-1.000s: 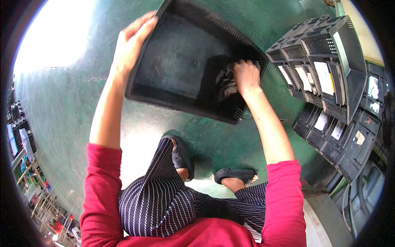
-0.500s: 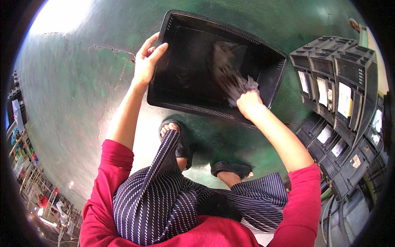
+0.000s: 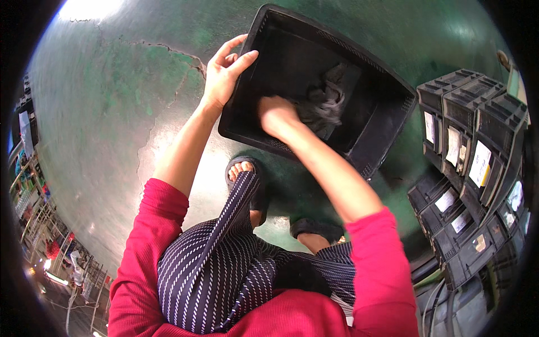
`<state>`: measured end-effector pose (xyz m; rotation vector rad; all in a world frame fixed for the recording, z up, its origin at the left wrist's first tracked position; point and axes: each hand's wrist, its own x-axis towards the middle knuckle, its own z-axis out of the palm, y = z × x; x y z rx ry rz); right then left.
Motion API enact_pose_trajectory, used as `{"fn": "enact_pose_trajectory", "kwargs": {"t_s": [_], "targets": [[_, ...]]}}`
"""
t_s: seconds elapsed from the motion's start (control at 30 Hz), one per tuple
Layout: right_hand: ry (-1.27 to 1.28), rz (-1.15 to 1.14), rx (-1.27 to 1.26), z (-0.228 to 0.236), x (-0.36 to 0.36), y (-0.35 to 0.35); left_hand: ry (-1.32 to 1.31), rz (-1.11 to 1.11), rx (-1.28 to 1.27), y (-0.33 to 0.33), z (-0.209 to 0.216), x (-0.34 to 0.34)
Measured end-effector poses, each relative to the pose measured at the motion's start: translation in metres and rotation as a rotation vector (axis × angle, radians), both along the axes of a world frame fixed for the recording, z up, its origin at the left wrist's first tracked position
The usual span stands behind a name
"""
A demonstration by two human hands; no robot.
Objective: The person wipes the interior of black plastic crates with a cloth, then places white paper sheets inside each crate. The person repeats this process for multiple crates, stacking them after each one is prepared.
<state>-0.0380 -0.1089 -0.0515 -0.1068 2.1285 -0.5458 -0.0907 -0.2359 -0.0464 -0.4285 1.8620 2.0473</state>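
A black plastic crate (image 3: 281, 59) is tilted in front of me, its open side facing me. My left hand (image 3: 220, 80) grips its left wall, the thumb along the rim and the fingers curled behind the edge. Inside, my right hand (image 3: 279, 116) is closed on a grey cloth (image 3: 328, 108) near the lower left of the crate. The cloth trails rightward from the hand, crumpled and smeared by motion. My right fingertips are hidden behind the back of the hand.
Stacked black crates (image 3: 477, 126) with pale labels stand on the right. Hoses or cables (image 3: 441, 303) lie below them. The green floor (image 3: 140, 84) has a long crack on the left. My sandalled feet are just below the crate. Cluttered racks (image 3: 48, 224) line the far left.
My right hand has swept leftward through the crate with the cloth, from its lower right side. The crate and my left hand appear shifted up and to the right.
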Motion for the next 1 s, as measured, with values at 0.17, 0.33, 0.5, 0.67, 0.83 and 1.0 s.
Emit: {"fn": "enact_pose_trajectory", "kwargs": {"t_s": [0.17,0.33,0.5,0.67,0.83,1.0], "targets": [[0.086,-0.311,-0.09,-0.012,0.002,-0.033,0.049,0.028,0.017,0.008,-0.001,-0.004],[0.236,-0.484,-0.374,0.05,0.023,-0.031,0.033,0.025,-0.008,-0.001,-0.009,-0.003],[0.279,-0.443,-0.403,0.059,0.026,-0.029,0.028,0.032,0.004,-0.002,-0.01,-0.001],[0.203,-0.425,-0.141,0.0,0.007,-0.034,0.077,0.008,-0.03,0.004,-0.005,-0.002],[0.259,-0.48,-0.359,0.053,0.02,-0.029,0.041,0.02,0.023,0.001,-0.01,0.0],[0.156,-0.799,-0.676,0.05,0.009,0.033,0.022,0.007,0.034,-0.006,-0.007,0.012]]}}
